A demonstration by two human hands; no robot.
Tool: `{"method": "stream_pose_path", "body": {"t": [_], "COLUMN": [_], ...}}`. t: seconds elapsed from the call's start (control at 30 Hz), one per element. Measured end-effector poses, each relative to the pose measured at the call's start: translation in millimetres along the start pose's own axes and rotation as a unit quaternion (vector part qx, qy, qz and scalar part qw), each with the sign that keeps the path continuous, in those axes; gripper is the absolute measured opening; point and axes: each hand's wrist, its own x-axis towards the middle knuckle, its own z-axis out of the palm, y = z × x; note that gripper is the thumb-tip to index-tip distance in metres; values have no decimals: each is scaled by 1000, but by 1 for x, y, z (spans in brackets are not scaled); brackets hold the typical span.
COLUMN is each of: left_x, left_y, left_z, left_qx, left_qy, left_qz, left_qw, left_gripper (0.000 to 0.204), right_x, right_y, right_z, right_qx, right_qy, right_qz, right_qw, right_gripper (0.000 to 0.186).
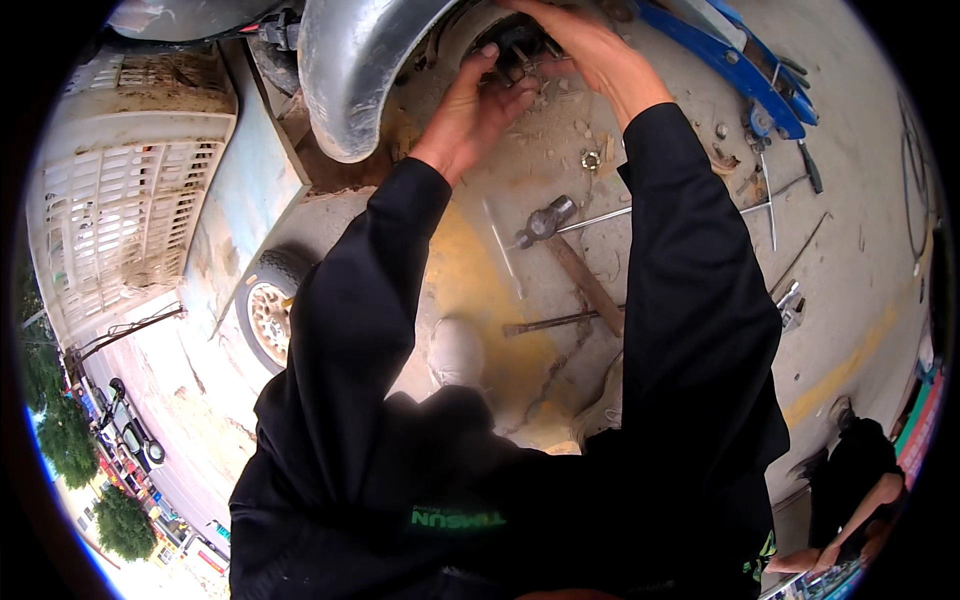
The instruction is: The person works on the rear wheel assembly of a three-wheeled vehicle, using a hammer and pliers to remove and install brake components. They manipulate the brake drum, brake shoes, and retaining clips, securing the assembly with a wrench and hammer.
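Note:
Under a scuffed silver fender [340, 85], both my hands are at a dark metal part with short studs, like a wheel hub [524, 42]. My left hand [472, 118] is bent round its near left side, thumb above and fingers below. From the right, my right hand [597, 58] reaches over it, with fingers stretched along the top and the thumb at its lower edge. The fingertips are partly hidden in the shadow there. Below my hands, a castle nut [590, 160] lies on the dusty floor.
A hammer [552, 218] with a wooden handle and metal rods lie near my feet. On the right are a blue floor jack [725, 55] and more hand tools. A small wheel [268, 312] stands left, by a slatted panel [150, 195]. Another person [855, 480] is at lower right.

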Motion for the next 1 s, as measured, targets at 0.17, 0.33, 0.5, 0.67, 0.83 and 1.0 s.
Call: {"method": "stream_pose_path", "body": {"t": [0.17,0.33,0.5,0.67,0.83,1.0], "left_x": [2,-1,-3,7,8,11], "left_y": [-1,-9,-4,-12,-13,-9], "left_z": [14,15,10,4,5,7], "left_qx": [14,-60,7,-38,-10,-7], "left_qy": [18,12,58,28,22,75], "left_qz": [-2,29,10,14,9,3], "left_qw": [1000,998,998,999,1000,997], "left_gripper": [50,43,53,49,48,44], "right_x": [38,12,21,12,3,-92], "right_y": [46,18,30,30,58,148], "right_z": [-6,5,2,-6,-20,-10], "right_qx": [107,17,97,42,7,-431], "right_qy": [105,145,96,79,140,225], "right_qz": [-63,-3,0,-99,-71,-2], "right_qw": [987,989,991,991,988,874], "right_gripper": [54,49,44,50,53,51]}}
